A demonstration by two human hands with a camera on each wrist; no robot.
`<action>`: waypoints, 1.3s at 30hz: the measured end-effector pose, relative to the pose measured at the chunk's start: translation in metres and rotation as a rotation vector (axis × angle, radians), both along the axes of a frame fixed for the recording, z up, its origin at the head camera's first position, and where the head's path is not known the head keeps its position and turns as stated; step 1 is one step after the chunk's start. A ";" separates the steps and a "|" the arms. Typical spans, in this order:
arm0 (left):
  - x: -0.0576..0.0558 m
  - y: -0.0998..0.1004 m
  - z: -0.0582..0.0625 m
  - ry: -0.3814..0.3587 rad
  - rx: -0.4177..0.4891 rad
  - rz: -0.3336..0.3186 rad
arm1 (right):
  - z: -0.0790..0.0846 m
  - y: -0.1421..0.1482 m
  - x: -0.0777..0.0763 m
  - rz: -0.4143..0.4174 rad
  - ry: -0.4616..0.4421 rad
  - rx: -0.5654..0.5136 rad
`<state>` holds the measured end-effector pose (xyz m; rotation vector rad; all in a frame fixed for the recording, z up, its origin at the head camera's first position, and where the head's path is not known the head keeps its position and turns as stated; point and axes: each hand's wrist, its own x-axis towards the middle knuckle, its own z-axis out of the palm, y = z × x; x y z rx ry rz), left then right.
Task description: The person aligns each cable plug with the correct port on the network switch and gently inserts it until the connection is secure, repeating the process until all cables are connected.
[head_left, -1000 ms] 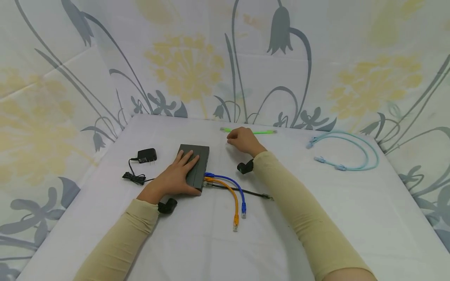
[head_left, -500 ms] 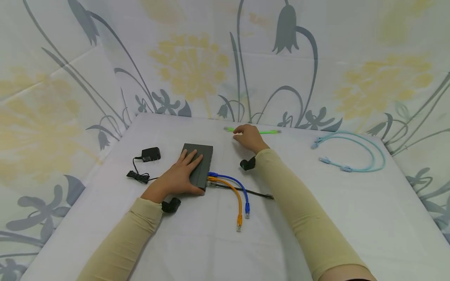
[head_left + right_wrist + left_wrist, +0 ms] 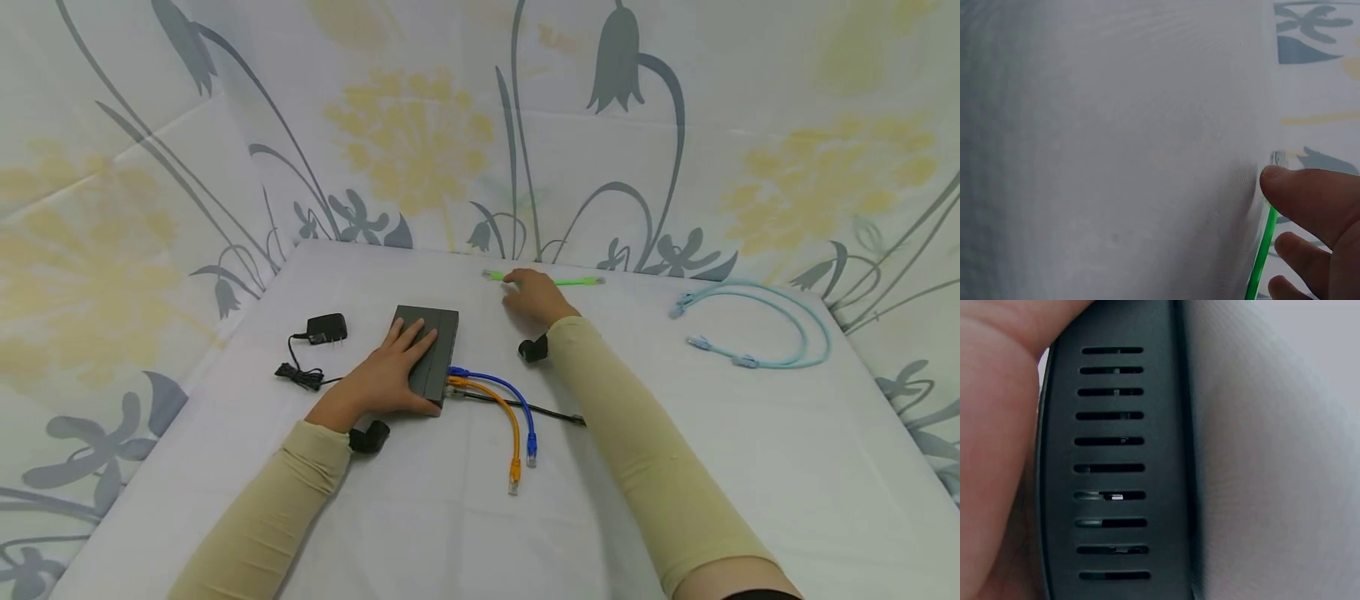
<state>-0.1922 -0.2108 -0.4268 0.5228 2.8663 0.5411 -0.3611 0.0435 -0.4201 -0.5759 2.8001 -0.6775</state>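
Note:
My left hand [image 3: 386, 379] rests on a dark grey network switch [image 3: 446, 329], fingers spread over its top and thumb along the near edge. In the left wrist view, the slotted side of the switch [image 3: 1110, 444] stands beside the hand [image 3: 991, 456]. Blue [image 3: 498, 382], orange [image 3: 512, 425] and black [image 3: 555, 412] network cables extend from its right side. At the back, my right hand [image 3: 538, 296] is over a green network cable [image 3: 577, 282], with a gap showing between index finger and thumb. In the right wrist view, a fingertip [image 3: 1279, 178] covers part of the green cable [image 3: 1263, 253] near its clear plug.
A black power adapter [image 3: 326, 327] lies left of the switch, its bundled cord [image 3: 300, 377] running toward the left hand. A looped light-blue network cable [image 3: 802, 333] lies at the right. Floral cloth [image 3: 420, 133] hangs behind the white tabletop [image 3: 480, 550].
My right index finger has extended onto the green cable from a more curled position. The left hand stays on the switch. The head view has shifted slightly, moving the scene rightward.

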 end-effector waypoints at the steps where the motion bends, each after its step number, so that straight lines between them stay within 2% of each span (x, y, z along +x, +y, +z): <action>1: 0.000 0.000 0.000 -0.002 0.000 0.000 | -0.001 0.000 -0.001 0.018 0.004 0.014; 4: 0.000 0.000 0.000 -0.001 0.001 -0.001 | -0.003 -0.001 -0.004 0.070 0.027 0.064; 7: 0.000 0.000 0.000 0.001 0.001 -0.001 | -0.004 0.000 -0.005 0.086 0.028 0.090; 12: 0.001 0.000 0.001 -0.007 -0.003 0.002 | -0.004 0.001 -0.003 0.069 0.005 0.076; 26: -0.001 -0.001 -0.001 -0.006 -0.012 0.001 | 0.006 0.001 0.004 0.001 0.026 0.096; 39: 0.001 0.002 0.003 -0.006 -0.009 0.008 | -0.005 0.004 0.000 0.002 0.081 0.052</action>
